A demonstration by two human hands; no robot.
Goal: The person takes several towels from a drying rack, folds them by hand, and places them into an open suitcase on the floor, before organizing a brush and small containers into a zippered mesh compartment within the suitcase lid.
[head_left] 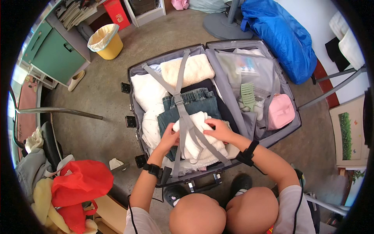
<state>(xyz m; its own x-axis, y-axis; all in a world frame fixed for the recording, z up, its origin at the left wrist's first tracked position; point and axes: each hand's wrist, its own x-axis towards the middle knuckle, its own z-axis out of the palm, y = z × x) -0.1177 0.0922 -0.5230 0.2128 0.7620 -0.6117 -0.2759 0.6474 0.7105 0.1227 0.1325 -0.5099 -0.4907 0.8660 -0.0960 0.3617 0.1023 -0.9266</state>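
An open suitcase (134,74) lies on the floor in front of me, packed with clothes. Crossed grey straps (179,102), joined by a buckle, run over its left half. Under them a folded white cloth (201,121), perhaps a towel, rests on dark jeans (194,97). My left hand (170,137) holds the cloth's left edge with curled fingers, partly hidden beside a strap. On the opposite edge my right hand (220,131) pinches the same cloth. Beyond the jeans sits a rolled cream towel (189,70); white clothes (150,93) fill the left side.
The suitcase's right half holds a mesh pocket (253,66), a green hairbrush (247,93) and a pink pouch (281,111). A blue bag (280,35) stands behind it. A yellow bin (108,45) is at the far left, a red bag (82,182) at the near left.
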